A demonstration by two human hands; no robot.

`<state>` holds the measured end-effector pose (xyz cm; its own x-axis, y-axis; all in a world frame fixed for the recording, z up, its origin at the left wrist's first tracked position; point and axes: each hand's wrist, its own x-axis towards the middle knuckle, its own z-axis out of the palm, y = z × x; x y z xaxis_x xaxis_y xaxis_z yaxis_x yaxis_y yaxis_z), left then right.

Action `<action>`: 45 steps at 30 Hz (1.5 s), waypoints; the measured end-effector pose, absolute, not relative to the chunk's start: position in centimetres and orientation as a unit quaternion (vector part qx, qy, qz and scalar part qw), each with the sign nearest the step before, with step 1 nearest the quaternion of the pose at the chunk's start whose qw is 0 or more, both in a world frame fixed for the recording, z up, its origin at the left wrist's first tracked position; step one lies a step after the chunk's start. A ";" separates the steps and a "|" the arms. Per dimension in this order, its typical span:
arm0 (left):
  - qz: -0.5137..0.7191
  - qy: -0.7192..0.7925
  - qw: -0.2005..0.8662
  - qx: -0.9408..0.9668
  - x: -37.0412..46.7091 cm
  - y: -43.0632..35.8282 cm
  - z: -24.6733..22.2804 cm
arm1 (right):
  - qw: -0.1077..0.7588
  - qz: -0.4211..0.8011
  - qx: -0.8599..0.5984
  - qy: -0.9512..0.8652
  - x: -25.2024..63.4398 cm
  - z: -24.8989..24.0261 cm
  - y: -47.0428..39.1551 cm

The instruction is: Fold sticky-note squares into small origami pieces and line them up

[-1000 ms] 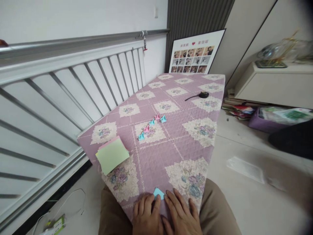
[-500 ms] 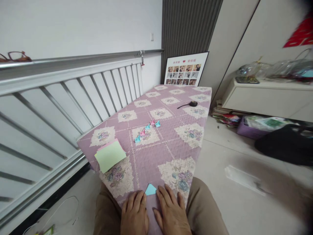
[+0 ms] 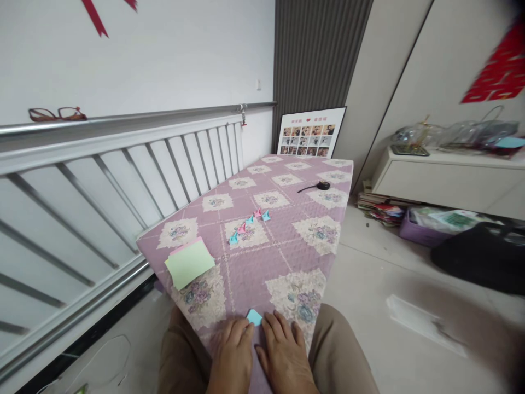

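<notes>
A small folded piece of light blue paper (image 3: pixel 254 316) lies near the close edge of the cloth-covered table (image 3: pixel 256 279). My left hand (image 3: pixel 234 347) has its fingers together, the index fingertip on the paper's lower left; its thumb is hidden. At the paper's right edge rests my right hand (image 3: pixel 285 347), palm down, its fingers stretched out and the thumb apart. Farther up the table, small folded blue and pink paper pieces stand in a slanting row, including a pink one (image 3: pixel 241 228) and a blue one (image 3: pixel 266 215). A stack of green and pink paper sheets (image 3: pixel 190 264) lies to the left.
A black round object with a strap (image 3: pixel 323 185) lies on the far right of the table. White railing (image 3: pixel 164 164) runs along the left side, with glasses (image 3: pixel 57 114) on its rail. A framed photo board (image 3: pixel 309 134) leans behind; a white cabinet (image 3: pixel 443 175) stands right.
The blue paper has gone from a triangle to a smaller, blunter shape. My left hand has shifted slightly right, its index finger moving onto the paper. The camera view has tilted up slightly.
</notes>
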<state>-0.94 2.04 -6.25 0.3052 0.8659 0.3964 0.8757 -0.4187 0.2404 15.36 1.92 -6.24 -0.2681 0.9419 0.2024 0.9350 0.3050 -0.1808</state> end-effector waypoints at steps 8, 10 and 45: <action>-0.219 -0.548 0.016 -0.807 -0.5 2.6 -8.0 | 0.214 0.083 -0.589 -0.774 16.4 -4.1 4.0; -0.238 -0.558 0.025 -0.794 -0.4 2.7 -8.4 | 0.239 0.106 -0.603 -0.754 16.3 -3.7 5.1; -0.267 -0.637 -0.366 -0.623 -0.3 4.7 -3.5 | 0.327 0.342 -0.454 -0.755 16.8 -3.9 6.7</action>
<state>-0.34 4.65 -3.54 0.0454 0.9900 -0.1338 0.5986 0.0803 0.7970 16.83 6.74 -3.86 -0.3746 0.9091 0.1821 0.4619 0.3533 -0.8135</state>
